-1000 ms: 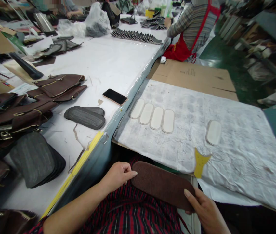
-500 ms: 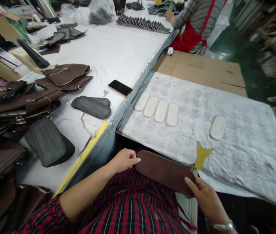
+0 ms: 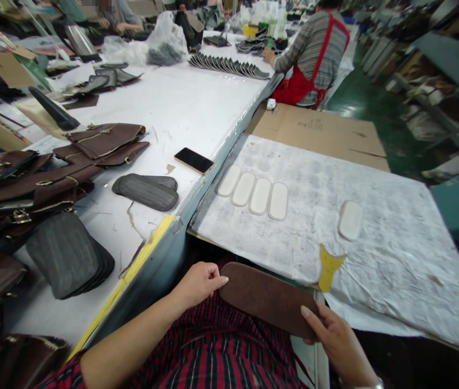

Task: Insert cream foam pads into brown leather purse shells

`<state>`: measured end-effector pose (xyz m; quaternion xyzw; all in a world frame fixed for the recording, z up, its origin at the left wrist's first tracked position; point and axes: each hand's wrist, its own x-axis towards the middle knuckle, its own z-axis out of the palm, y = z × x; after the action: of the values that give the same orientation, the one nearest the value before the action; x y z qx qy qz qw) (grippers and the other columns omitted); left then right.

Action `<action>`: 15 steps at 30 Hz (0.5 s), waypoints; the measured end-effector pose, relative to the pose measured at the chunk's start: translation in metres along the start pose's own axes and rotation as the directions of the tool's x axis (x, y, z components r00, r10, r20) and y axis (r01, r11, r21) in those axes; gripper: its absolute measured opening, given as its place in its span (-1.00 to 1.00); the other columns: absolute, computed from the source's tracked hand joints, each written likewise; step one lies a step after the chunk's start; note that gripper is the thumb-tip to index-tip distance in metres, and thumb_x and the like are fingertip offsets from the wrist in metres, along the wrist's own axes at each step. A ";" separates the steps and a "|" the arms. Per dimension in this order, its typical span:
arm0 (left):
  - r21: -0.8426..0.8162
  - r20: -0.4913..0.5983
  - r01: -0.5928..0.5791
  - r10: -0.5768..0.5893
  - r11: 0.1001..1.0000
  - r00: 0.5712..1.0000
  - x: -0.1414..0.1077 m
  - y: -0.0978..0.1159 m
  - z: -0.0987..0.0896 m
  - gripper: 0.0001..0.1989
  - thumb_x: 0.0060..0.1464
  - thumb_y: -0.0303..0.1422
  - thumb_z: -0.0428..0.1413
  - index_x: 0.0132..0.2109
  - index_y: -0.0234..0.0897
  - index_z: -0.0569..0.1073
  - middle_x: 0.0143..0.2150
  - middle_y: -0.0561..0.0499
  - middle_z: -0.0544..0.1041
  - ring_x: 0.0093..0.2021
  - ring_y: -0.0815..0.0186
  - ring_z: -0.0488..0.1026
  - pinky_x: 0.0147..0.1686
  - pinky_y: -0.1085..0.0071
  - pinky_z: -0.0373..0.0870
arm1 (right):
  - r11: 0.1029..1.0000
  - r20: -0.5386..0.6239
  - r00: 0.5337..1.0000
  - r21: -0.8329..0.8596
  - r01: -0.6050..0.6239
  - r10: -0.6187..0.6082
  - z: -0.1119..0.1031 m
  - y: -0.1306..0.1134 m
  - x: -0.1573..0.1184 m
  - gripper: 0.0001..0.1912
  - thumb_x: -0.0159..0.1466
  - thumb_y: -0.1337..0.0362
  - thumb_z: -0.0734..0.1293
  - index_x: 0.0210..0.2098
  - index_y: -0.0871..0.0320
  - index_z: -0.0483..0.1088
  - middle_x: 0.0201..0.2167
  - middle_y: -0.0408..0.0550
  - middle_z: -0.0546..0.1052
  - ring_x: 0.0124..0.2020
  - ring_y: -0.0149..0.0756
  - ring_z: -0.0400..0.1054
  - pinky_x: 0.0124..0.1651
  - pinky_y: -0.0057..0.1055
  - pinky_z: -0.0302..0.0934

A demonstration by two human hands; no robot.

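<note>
A long brown leather piece (image 3: 267, 300) with rounded ends lies across my lap, tilted down to the right. My right hand (image 3: 332, 332) grips its right end, thumb on top and fingers beneath. At the other end, my left hand (image 3: 201, 283) has its fingers curled, with thumb and forefinger pinching at the edge. Beyond the leather, a yellow notched template (image 3: 330, 268) rests at the near edge of the cloth-covered board (image 3: 306, 237). Several white oval pads (image 3: 259, 196) stand in a row on that board, and a single white pad (image 3: 350, 220) lies farther right.
Left on the white table (image 3: 148, 108) are a phone (image 3: 194, 160), dark oval pieces (image 3: 148, 192), a dark stack (image 3: 65, 256) and brown leather bag parts (image 3: 103, 143). Yellow tape (image 3: 132, 275) runs along its edge. A co-worker in a red apron (image 3: 304, 81) sits beyond the cardboard (image 3: 314, 129).
My view has tilted up a little, so the tables and pads appear lower and more of the room shows behind. Both hands keep about the same hold on the brown leather piece.
</note>
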<state>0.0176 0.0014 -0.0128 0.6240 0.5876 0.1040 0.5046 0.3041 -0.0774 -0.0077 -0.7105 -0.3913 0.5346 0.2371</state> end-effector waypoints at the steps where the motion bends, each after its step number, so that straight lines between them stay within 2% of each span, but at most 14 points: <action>1: 0.005 0.000 0.004 -0.004 1.000 1.000 0.000 0.001 0.000 -0.68 -0.05 -0.14 0.00 -0.58 -0.27 0.28 -0.70 0.14 0.34 -0.64 0.42 0.26 -0.58 0.52 0.09 | 1.000 -0.004 1.000 0.004 -0.006 0.006 0.000 -0.001 0.000 -0.58 0.08 -0.08 0.22 -0.32 0.16 0.34 -0.50 -0.12 0.44 -0.44 -0.26 0.35 -0.56 -0.49 0.26; 5: -0.006 0.022 0.025 -0.024 1.000 0.999 0.001 0.004 0.000 -0.69 -0.04 -0.14 0.00 -0.58 -0.27 0.26 -0.71 0.15 0.31 -0.64 0.42 0.24 -0.59 0.52 0.09 | 1.000 0.030 1.000 -0.013 0.004 -0.004 -0.001 -0.003 0.001 -0.66 0.11 -0.02 0.21 -0.39 0.16 0.31 -0.55 -0.17 0.37 -0.54 -0.37 0.27 -0.58 -0.52 0.22; 9: -0.024 0.067 0.053 -0.052 0.998 0.996 0.004 0.004 0.000 -0.65 -0.04 -0.10 -0.01 -0.58 -0.26 0.22 -0.71 0.16 0.28 -0.66 0.43 0.20 -0.60 0.53 0.08 | 0.999 0.005 0.999 -0.024 0.037 -0.037 -0.001 -0.001 0.002 -0.68 0.14 0.03 0.20 -0.46 0.19 0.26 -0.59 -0.21 0.26 -0.59 -0.46 0.16 -0.62 -0.57 0.19; 15: 0.043 0.107 0.102 -0.106 0.994 0.989 0.008 0.009 -0.002 -0.61 -0.05 -0.03 -0.02 -0.57 -0.25 0.21 -0.72 0.17 0.26 -0.66 0.42 0.18 -0.60 0.52 0.06 | 0.999 -0.001 0.999 -0.030 0.042 -0.042 -0.001 0.001 0.005 -0.69 0.15 0.04 0.18 -0.51 0.17 0.21 -0.60 -0.24 0.21 -0.61 -0.47 0.14 -0.66 -0.56 0.20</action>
<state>0.0243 0.0111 -0.0086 0.6066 0.5928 0.0325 0.5288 0.3064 -0.0734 -0.0111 -0.7059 -0.4142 0.5230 0.2377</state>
